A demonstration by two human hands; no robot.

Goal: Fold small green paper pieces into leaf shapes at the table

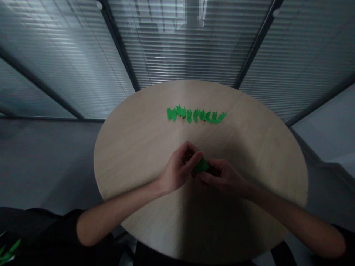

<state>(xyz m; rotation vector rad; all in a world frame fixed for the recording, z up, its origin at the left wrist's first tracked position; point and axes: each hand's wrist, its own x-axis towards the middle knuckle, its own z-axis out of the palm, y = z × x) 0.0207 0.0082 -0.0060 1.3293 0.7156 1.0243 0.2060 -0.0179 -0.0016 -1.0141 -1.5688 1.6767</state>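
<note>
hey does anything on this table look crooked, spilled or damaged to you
Only the row of green pieces on the table: it runs unevenly, some set farther back, and the right-end piece leans noticeably sideways. No spill shows. The green piece in hand is partly hidden, so I can't judge damage there.

The rounded, pale wood-grained table (133, 147) before me stands above dull grey flooring (63, 155); beyond it, silvery slatted blinds (166, 59) stretch between straight, dark frame bars (119, 45) in dim light.
</note>
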